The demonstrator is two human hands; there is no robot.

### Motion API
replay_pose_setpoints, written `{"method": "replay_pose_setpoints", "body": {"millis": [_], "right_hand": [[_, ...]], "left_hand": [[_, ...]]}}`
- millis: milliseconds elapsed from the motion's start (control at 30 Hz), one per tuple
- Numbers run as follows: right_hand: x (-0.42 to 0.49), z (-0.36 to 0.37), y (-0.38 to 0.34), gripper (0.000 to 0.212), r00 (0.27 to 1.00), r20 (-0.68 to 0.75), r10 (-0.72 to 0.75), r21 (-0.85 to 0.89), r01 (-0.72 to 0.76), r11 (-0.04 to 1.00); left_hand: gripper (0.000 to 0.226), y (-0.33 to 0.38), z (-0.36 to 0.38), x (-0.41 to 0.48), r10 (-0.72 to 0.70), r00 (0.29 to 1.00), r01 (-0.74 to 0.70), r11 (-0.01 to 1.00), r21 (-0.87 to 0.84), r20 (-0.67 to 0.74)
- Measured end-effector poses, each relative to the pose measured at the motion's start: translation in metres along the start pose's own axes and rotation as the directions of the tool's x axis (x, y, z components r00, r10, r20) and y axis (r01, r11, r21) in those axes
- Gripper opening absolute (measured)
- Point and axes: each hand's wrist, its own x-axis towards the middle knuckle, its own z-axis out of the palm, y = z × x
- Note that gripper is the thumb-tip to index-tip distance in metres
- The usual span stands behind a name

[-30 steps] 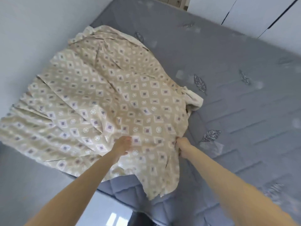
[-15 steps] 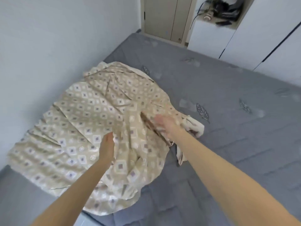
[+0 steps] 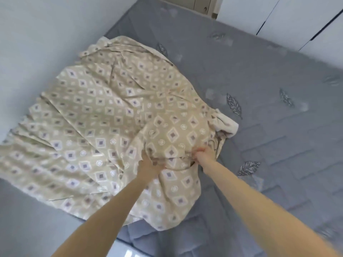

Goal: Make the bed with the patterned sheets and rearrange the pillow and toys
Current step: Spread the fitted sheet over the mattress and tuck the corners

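Head view: my left hand (image 3: 148, 164) and right hand (image 3: 205, 154) each grip a fold of the sheet (image 3: 104, 130), which lies bunched on the mattress (image 3: 259, 89) by the wall. I judge the task barely begun: the sheet is not yet spread, most of the mattress is bare, and no pillow or toys show.

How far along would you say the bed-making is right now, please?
Early. Done: the patterned sheet is on the grey mattress, but crumpled on the side toward the wall. In hand: the left hand and right hand both grip a bunched fold of it. Left: spreading it across the bare mattress; pillow and toys are not in view.
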Motion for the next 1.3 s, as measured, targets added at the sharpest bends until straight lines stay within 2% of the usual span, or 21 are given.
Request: {"method": "replay_pose_setpoints", "body": {"millis": [33,67,100,167,233,300,367,433,500,567,633,667,733,800,833,933,1067,1167,1233,1300], "right_hand": [[0.005,0.000,0.009,0.038,0.998,-0.057,-0.002,-0.106,-0.004,0.994],[0.007,0.000,0.015,0.047,0.998,-0.055,0.006,-0.177,-0.016,0.984],[0.009,0.000,0.022,0.059,0.999,-0.024,0.036,-0.190,-0.040,0.981],[0.010,0.003,0.030,0.075,0.992,0.027,0.127,-0.123,-0.122,0.985],[0.011,0.008,0.038,0.076,0.976,0.076,0.204,-0.166,-0.190,0.968],[0.008,0.012,0.045,0.068,0.950,0.134,0.283,-0.255,-0.242,0.936],[0.001,0.013,0.050,0.054,0.936,0.181,0.302,-0.191,-0.268,0.944],[-0.006,0.014,0.055,0.041,0.948,0.205,0.245,-0.104,-0.228,0.968],[-0.015,0.011,0.054,0.027,0.980,0.161,0.118,-0.036,-0.114,0.993],[-0.022,0.005,0.048,0.025,0.997,0.076,0.023,0.010,-0.024,1.000],[-0.034,-0.010,0.041,0.029,0.999,0.050,-0.013,0.061,0.010,0.998],[-0.041,-0.020,0.037,0.024,0.998,0.052,-0.023,0.098,0.018,0.995],[-0.058,-0.039,0.032,0.010,0.997,0.068,-0.041,0.186,0.028,0.982],[-0.080,-0.058,0.026,0.007,0.993,0.076,-0.093,0.218,0.074,0.973],[-0.092,-0.066,0.021,0.007,0.989,0.076,-0.125,0.231,0.105,0.967],[-0.137,-0.094,0.002,0.002,0.972,0.097,-0.214,0.313,0.175,0.934],[-0.204,-0.127,-0.017,0.004,0.915,0.180,-0.361,0.376,0.276,0.885],[-0.253,-0.148,-0.019,0.013,0.837,0.279,-0.470,0.319,0.381,0.868],[-0.285,-0.163,-0.018,0.008,0.797,0.324,-0.510,0.304,0.423,0.853],[-0.312,-0.174,-0.017,0.015,0.768,0.330,-0.549,0.296,0.468,0.833]], "left_hand": [[0.076,0.000,0.001,0.005,0.029,0.999,-0.027,0.997,0.068,-0.028],[0.055,0.002,-0.001,0.007,0.070,0.995,-0.062,0.992,0.113,-0.074],[0.036,0.005,-0.003,0.009,0.116,0.985,-0.102,0.988,0.114,-0.126],[0.021,0.008,-0.005,0.011,0.188,0.960,-0.186,0.982,0.033,-0.209],[0.021,0.011,-0.008,0.008,0.229,0.944,-0.245,0.969,-0.037,-0.239],[0.020,0.013,-0.014,0.002,0.265,0.936,-0.283,0.958,-0.048,-0.233],[0.028,0.018,-0.022,-0.004,0.305,0.919,-0.329,0.943,-0.058,-0.250],[0.036,0.022,-0.031,-0.009,0.328,0.897,-0.366,0.927,-0.081,-0.296],[0.032,0.024,-0.037,-0.020,0.357,0.867,-0.415,0.903,-0.108,-0.348],[0.024,0.025,-0.040,-0.029,0.348,0.849,-0.431,0.891,-0.142,-0.398],[0.033,0.025,-0.043,-0.041,0.318,0.843,-0.425,0.888,-0.176,-0.433],[0.036,0.027,-0.045,-0.046,0.306,0.844,-0.420,0.888,-0.187,-0.440],[0.033,0.028,-0.047,-0.061,0.311,0.852,-0.418,0.888,-0.193,-0.421],[0.018,0.027,-0.047,-0.081,0.340,0.866,-0.431,0.879,-0.202,-0.367],[0.018,0.026,-0.046,-0.092,0.352,0.872,-0.433,0.879,-0.200,-0.341],[0.045,0.018,-0.041,-0.130,0.372,0.870,-0.442,0.879,-0.178,-0.325],[0.068,0.006,-0.022,-0.193,0.480,0.821,-0.516,0.856,-0.041,-0.311],[0.088,-0.004,-0.003,-0.238,0.547,0.822,-0.538,0.837,0.102,-0.158],[0.103,-0.010,0.009,-0.270,0.523,0.852,-0.513,0.843,0.164,-0.026],[0.118,-0.011,0.018,-0.294,0.506,0.861,-0.504,0.843,0.185,0.040]]}}
